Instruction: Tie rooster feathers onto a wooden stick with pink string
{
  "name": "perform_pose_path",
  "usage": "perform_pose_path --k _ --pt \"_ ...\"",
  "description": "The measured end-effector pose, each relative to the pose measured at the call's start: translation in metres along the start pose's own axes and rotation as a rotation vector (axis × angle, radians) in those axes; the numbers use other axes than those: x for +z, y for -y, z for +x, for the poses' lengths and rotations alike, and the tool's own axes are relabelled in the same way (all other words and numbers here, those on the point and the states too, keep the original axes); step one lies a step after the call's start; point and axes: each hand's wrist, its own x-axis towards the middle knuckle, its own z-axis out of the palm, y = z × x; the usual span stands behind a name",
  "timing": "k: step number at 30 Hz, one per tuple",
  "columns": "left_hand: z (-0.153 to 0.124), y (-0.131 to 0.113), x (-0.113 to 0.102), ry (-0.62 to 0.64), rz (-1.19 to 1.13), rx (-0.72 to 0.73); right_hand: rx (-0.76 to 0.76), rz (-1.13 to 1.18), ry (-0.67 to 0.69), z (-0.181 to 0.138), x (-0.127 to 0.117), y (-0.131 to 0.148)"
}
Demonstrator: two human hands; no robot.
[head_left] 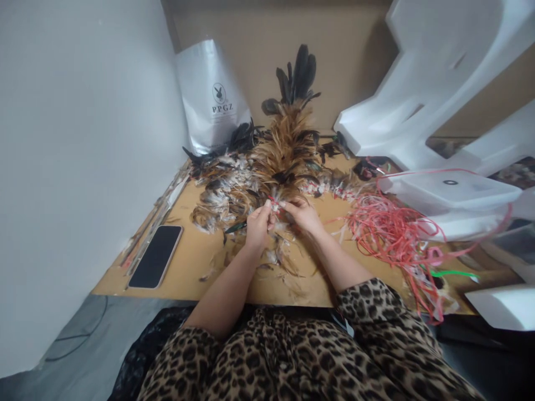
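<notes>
In the head view, a long bundle of brown and black feathers [288, 133] lies upright on the table, dark plumes at its far end. Its near end shows white quills and bits of red ribbon [273, 201]. My left hand [259, 223] is closed in a pinch on this near end. From the other side my right hand [304, 214] pinches the same end, fingertips close to the left thumb. Exactly what lies between the fingertips is partly hidden. Loose feathers [221, 192] are heaped left of my hands, and stray ones [284, 259] lie below them.
A phone [156, 256] lies at the left by thin sticks [156, 214]. Behind stands a silver bag [215, 100]. To the right are a tangle of red ribbon [388, 228], a white plastic box [451, 186] and large white foam pieces [418, 89]. A wall [83, 139] bounds the left.
</notes>
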Motion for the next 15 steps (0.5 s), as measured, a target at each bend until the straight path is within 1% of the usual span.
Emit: perform_pose_path --k 3,7,11,15 --pt "-0.002 0.001 0.001 0.019 0.082 0.047 -0.032 -0.008 0.010 0.000 -0.001 0.000" --pt "-0.004 0.002 0.004 -0.015 0.128 0.071 -0.022 0.049 0.016 0.001 0.000 -0.007" --pt "-0.004 0.004 0.003 -0.022 0.150 0.086 -0.035 0.072 -0.017 0.003 0.002 -0.017" --pt "-0.002 0.006 0.000 -0.039 0.170 0.102 -0.033 0.010 -0.023 0.003 0.003 -0.022"
